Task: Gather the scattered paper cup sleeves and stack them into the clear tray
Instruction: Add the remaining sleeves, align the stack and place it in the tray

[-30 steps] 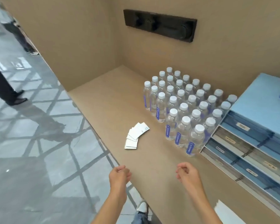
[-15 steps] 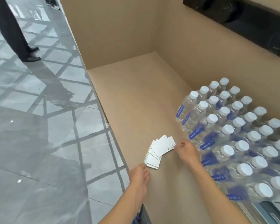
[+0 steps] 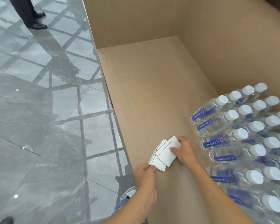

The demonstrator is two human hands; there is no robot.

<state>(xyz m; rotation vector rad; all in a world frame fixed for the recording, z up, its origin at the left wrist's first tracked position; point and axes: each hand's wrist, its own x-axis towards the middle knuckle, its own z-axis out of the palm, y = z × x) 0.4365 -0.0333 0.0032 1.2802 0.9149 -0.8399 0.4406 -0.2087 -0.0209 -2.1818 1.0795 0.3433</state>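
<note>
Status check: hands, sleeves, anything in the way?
Both hands on fanned sleeves: left hand near end, right hand far end. Tray unseen. Water bottles close right.

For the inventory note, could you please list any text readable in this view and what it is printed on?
No text can be read.
Water bottles: blue labels with white print, too blurred to read.
Paper cup sleeves, held by the left hand and right hand: plain white faces, no print visible.
</note>
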